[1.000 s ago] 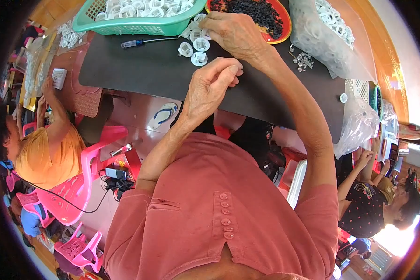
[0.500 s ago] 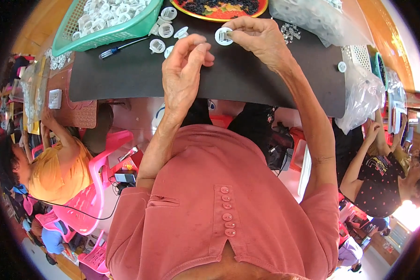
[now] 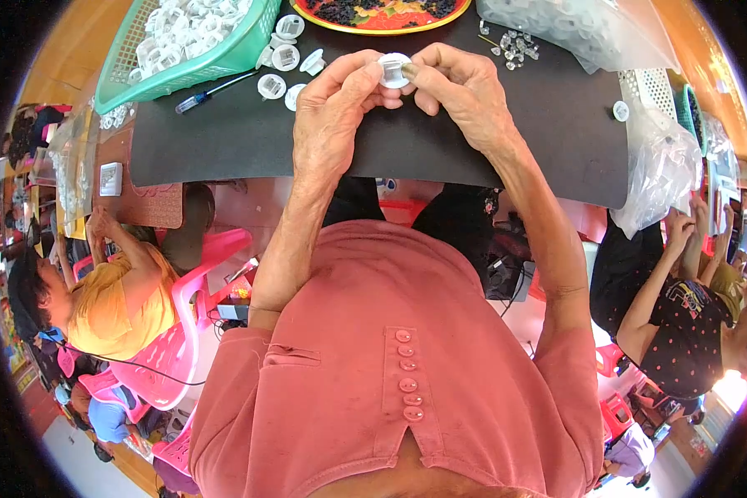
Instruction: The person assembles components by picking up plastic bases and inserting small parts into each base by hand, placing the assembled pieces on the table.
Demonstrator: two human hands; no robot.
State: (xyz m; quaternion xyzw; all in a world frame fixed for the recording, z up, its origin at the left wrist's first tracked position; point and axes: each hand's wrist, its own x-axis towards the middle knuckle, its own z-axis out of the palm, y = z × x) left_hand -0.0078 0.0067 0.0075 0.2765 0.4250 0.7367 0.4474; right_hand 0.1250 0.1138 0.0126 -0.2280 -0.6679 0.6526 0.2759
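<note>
Left hand (image 3: 330, 106) and right hand (image 3: 465, 93), nearly closed, pinch a white disc (image 3: 393, 71), likely light, stiff, best held by its rim.

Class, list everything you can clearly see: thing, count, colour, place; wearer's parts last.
Table: one, dark, top
Held part: one, white, above table
Basket: one, green, upper left
Basket parts: many, white, inside
Loose parts: several, white, beside basket
Screwdriver: one, blue-handled, near basket
Tray: one, mostly red, far edge
Pieces: many, black, in tray
Clear pieces: several, colourless, beside tray
Bags: several, translucent, right
Chairs: several, pink, left
Co-workers: several, varied tops, both sides
Shirt: one, red, below
Left hand, right hand: two, bare, gripping held part
</note>
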